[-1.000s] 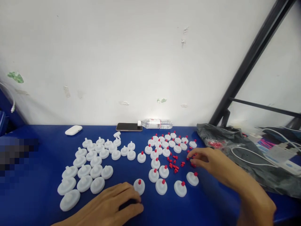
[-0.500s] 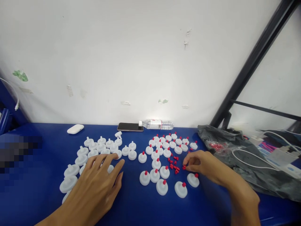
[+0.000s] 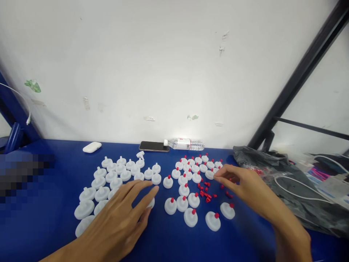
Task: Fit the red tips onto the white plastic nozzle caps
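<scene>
The left hand partly hides a white disc; its grip is indeterminable. Whether the right hand pinches anything is unclear. Left of the left hand, a dark patch is pixelated beyond identification.

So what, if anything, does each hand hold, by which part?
Left hand: fingers at a partly hidden white disc; grip cannot be told. Right hand: nothing visible in its fingers, though something small may be hidden.

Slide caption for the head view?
Left hand by plain white discs, right hand near loose red caps, red-capped discs between.
</scene>
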A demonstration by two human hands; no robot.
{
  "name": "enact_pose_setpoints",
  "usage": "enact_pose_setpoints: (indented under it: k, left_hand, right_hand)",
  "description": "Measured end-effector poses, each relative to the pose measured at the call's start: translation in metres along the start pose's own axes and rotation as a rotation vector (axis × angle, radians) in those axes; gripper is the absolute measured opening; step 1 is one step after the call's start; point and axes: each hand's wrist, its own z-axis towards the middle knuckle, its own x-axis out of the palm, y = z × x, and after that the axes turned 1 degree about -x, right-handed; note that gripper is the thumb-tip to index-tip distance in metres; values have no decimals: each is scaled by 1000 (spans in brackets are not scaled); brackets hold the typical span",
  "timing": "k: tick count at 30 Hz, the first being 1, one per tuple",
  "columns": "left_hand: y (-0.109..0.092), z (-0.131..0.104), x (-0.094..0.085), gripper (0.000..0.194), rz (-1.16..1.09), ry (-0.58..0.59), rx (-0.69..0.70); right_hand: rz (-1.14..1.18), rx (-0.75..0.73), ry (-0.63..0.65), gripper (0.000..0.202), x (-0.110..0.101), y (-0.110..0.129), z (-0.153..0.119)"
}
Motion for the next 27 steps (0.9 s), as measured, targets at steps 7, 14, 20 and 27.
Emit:
enact_pose_setpoints:
  k: [7, 14, 20, 27]
  left_hand:
    - [3, -4, 10, 22, 8, 66, -12]
    - [-8, 2, -3, 19, -251, 205, -58]
    - [-10, 6, -15, 59, -327, 340, -17]
    - [-12, 7, -12, 22, -470, 435, 1]
  right_hand:
    - [31, -115, -101, 22, 5, 9, -2]
    - [-23, -319, -259, 35, 13, 27, -3]
    - [43, -437, -185, 20, 31, 65, -8]
    - [84, -434, 33, 9, 49, 84, -13]
